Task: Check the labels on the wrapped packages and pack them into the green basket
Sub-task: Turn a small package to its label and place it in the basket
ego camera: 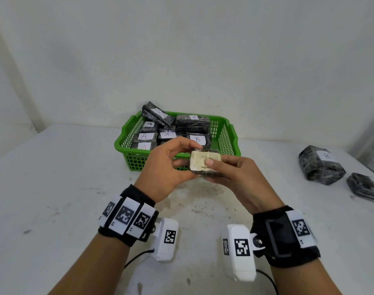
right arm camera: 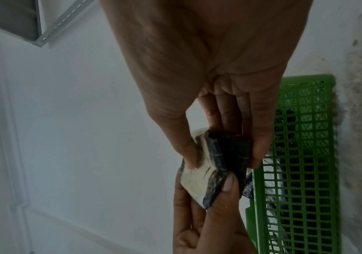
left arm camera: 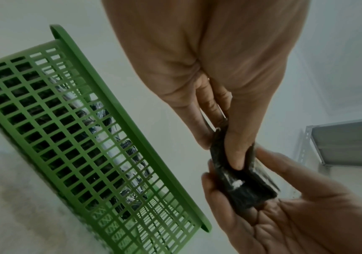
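Both hands, left hand (ego camera: 163, 165) and right hand (ego camera: 238, 177), meet above the worktop (ego camera: 54, 188) just before the green basket (ego camera: 228, 135), each grip pinching the small package (ego camera: 205, 163), cream face up, so label-checking seems underway; next, probably, turning it to find its label.

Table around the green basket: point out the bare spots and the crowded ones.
Bare table lies left of the green basket, and between it and the B package at right. Crowded: the basket itself, stacked with labelled packages, and the right edge. Both hands hold a package before it.
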